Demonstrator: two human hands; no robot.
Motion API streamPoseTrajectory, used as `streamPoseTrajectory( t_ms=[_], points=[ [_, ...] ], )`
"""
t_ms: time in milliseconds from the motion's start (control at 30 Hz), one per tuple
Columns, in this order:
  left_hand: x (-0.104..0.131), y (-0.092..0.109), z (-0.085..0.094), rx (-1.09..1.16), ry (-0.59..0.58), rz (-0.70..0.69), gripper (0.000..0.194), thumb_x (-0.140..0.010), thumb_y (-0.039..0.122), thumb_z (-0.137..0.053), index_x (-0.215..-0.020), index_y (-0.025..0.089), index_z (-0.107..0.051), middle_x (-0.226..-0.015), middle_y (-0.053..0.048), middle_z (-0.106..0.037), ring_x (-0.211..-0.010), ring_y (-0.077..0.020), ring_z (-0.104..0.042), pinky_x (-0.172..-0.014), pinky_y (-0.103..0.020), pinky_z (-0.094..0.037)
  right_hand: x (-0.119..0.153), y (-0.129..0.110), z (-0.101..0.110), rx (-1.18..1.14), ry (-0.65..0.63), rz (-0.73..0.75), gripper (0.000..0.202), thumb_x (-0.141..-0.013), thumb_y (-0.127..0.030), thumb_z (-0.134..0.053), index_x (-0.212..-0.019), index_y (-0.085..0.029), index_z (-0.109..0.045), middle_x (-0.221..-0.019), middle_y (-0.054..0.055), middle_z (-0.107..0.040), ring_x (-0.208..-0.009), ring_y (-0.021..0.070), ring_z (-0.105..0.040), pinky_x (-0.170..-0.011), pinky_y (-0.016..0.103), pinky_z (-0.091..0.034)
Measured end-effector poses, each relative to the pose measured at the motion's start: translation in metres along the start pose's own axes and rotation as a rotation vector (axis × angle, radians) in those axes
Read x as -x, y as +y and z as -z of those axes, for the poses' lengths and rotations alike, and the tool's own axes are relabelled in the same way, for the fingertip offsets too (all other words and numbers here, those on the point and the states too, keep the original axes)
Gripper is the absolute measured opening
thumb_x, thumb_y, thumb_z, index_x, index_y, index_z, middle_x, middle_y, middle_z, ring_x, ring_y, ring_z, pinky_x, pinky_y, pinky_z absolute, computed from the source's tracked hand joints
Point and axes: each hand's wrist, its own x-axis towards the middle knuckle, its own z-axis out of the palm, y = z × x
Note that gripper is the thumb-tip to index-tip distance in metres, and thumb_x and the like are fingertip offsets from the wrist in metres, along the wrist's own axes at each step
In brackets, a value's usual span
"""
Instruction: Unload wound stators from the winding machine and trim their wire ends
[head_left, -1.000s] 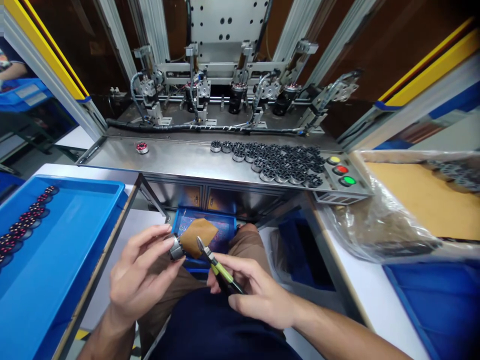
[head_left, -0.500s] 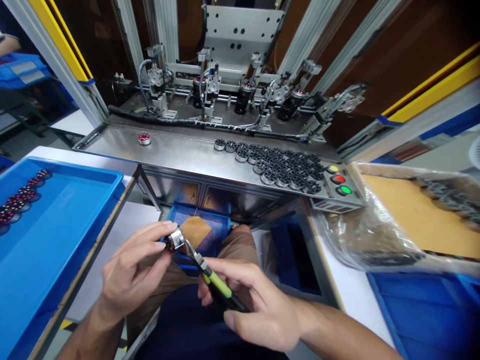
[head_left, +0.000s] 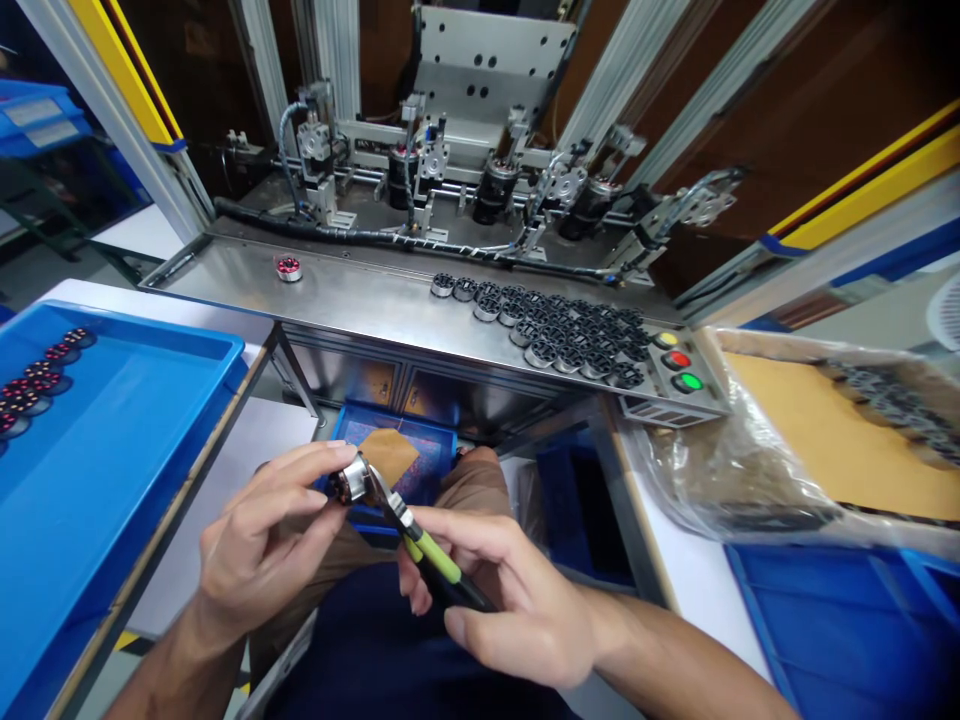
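Between the thumb and fingers of my left hand (head_left: 262,535) is a small motor stator (head_left: 351,481), a round part with a silvery rim and dark windings, held tilted on its side. My right hand (head_left: 517,600) is closed around a pair of pliers (head_left: 435,560) with green and black handles. The metal jaws of the pliers point up and left and meet the near right face of the stator; whether they grip anything there is too small to tell. Both hands are above my lap.
A steel ledge (head_left: 360,300) carries one red-topped stator (head_left: 288,269) and many black-topped ones (head_left: 570,325). Fixtures stand behind. Coloured buttons (head_left: 679,360) sit at the ledge's right end. A blue tray (head_left: 135,440) with stators is on the left; a plastic-lined box (head_left: 795,420) is on the right.
The view has shifted slightly. The stator and pliers stay almost in place, with the plier jaws a little closer against the stator.
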Motion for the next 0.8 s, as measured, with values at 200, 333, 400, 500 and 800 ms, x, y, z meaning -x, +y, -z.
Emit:
streamPoseTrajectory(
  t_ms=[200,333,400,500,800],
  points=[
    [0.0,0.002,0.0,0.003,-0.009,0.015,0.059,-0.066,-0.017,-0.069,-0.11,0.019,-0.056,-0.123,-0.008,-0.073,-0.111,-0.0199,-0.07,-0.101,-0.038,-0.057,0.003,0.002,-0.001,-0.004,0.023,-0.058,0.07,-0.07,-0.005,-0.058,-0.138,-0.02,-0.055,-0.09,0.004,-0.062,-0.07,0.0119,-0.057,-0.068,0.029,-0.053],
    [0.0,0.002,-0.001,-0.002,-0.006,0.008,0.062,-0.065,-0.018,-0.069,-0.113,0.018,-0.056,-0.122,-0.008,-0.073,-0.111,-0.0213,-0.07,-0.099,-0.04,-0.058,0.005,0.005,0.0,-0.028,0.022,-0.068,0.074,-0.07,-0.003,-0.056,-0.141,-0.023,-0.053,-0.091,0.003,-0.061,-0.07,0.0113,-0.056,-0.068,0.029,-0.051],
    [0.001,0.002,-0.001,-0.003,-0.003,0.006,0.063,-0.065,-0.019,-0.069,-0.115,0.018,-0.055,-0.121,-0.009,-0.073,-0.11,-0.0221,-0.071,-0.098,-0.041,-0.059,0.004,0.006,0.0,-0.024,0.024,-0.076,0.074,-0.069,-0.002,-0.055,-0.14,-0.023,-0.054,-0.088,0.002,-0.059,-0.068,0.0106,-0.054,-0.065,0.027,-0.049],
    [0.001,0.002,-0.001,-0.046,-0.009,-0.019,0.064,-0.065,-0.019,-0.07,-0.116,0.017,-0.055,-0.119,-0.01,-0.074,-0.109,-0.0234,-0.071,-0.095,-0.043,-0.06,0.003,0.006,-0.001,0.066,0.056,-0.076,0.061,-0.069,-0.002,-0.054,-0.127,-0.018,-0.063,-0.078,-0.001,-0.055,-0.064,0.0095,-0.049,-0.061,0.024,-0.044],
    [0.006,-0.007,-0.006,-0.058,0.093,-0.026,0.081,-0.066,-0.018,-0.07,-0.135,0.021,-0.055,-0.124,-0.009,-0.07,-0.11,-0.0235,-0.069,-0.094,-0.044,-0.06,0.003,0.015,0.004,0.044,0.275,-0.251,0.057,-0.077,-0.01,-0.06,-0.132,-0.018,-0.053,-0.095,0.003,-0.063,-0.078,0.0115,-0.06,-0.075,0.029,-0.049]
  ],
)
